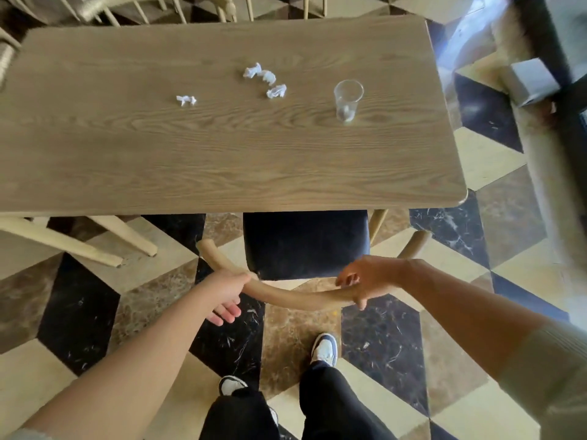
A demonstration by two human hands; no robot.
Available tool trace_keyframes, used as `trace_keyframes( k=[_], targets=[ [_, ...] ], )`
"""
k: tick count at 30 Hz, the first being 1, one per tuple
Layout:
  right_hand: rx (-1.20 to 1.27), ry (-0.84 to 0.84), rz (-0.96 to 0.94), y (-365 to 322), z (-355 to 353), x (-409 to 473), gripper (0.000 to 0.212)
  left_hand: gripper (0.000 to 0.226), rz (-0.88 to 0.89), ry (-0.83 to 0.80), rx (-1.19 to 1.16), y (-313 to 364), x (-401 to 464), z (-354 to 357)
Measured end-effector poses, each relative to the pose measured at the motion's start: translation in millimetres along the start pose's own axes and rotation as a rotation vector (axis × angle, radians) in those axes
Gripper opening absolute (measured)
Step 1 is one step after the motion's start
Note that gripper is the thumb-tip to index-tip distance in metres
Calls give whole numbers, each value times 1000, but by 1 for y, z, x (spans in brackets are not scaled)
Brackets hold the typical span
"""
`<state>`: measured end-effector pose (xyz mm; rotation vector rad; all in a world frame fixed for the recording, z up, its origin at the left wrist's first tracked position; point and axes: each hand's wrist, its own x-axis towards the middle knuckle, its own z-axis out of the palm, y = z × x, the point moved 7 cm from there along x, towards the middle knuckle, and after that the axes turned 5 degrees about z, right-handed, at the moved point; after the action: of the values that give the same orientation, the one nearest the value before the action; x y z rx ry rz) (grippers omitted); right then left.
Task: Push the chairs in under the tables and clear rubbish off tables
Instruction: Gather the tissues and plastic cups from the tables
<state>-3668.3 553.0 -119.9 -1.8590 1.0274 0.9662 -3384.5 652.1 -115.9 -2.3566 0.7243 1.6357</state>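
Gripping the chair [305, 246] backrest rail, your right hand [365, 281] curls round it; left hand [225, 293] rests against it, fingers seemingly loose. Seat partly under table [222, 154]. Rigid, fairly light; push at rail.

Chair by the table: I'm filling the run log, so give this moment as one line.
step: pushing chair in | hands: left, right on backrest | table: paper scraps, cup

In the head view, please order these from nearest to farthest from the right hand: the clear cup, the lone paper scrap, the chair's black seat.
From the right hand:
1. Black seat, just ahead of it.
2. Clear cup, on the table, right side.
3. Lone paper scrap, on the table, farther left.
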Motion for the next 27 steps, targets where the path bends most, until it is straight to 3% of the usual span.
trace_keyframes(
  k=[1, 3, 7, 9, 11, 13, 15, 17, 20, 23, 25, 27],
  targets=[
    [118, 17, -22, -2, -12, -2, 47, 67, 3, 45, 34, 6, -2, -8],
    [325, 207, -43, 2, -56, 1, 28, 58, 55, 174, 65, 27, -2, -30],
    [571, 903, 80, 21, -164, 2, 9, 44, 268, 419, 118, 78, 10, -86],
    [660, 1157, 140, 28, -206, 3, 26, 36, 362, 430, 77, 100, 26, -106],
    [702, 1271, 205, 33, -241, 15, 64, 31, 443, 430, 37, 120, 45, -127],
    [708, 1262, 278, 35, -275, 37, 99, 29, 529, 430, 38, 141, 65, -148],
    [683, 1192, 354, 36, -306, 65, 114, 24, 639, 405, 50, 164, 89, -170],
    [674, 1154, 430, 35, -329, 89, 108, 22, 783, 355, 70, 187, 111, -192],
    [735, 1229, 442, 2, -349, 107, 78, 35, 971, 295, 96, 213, 132, -228],
    [658, 1244, 166, -78, -353, 115, 70, 66, 1172, 340, 92, 233, 122, -252],
    [637, 1162, 7, -142, -361, 125, 73, 92, 1242, 314, 143, 246, 124, -276],
    [682, 1019, -119, -191, -369, 142, 81, 97, 1269, 284, 155, 259, 126, -301]
  ],
)
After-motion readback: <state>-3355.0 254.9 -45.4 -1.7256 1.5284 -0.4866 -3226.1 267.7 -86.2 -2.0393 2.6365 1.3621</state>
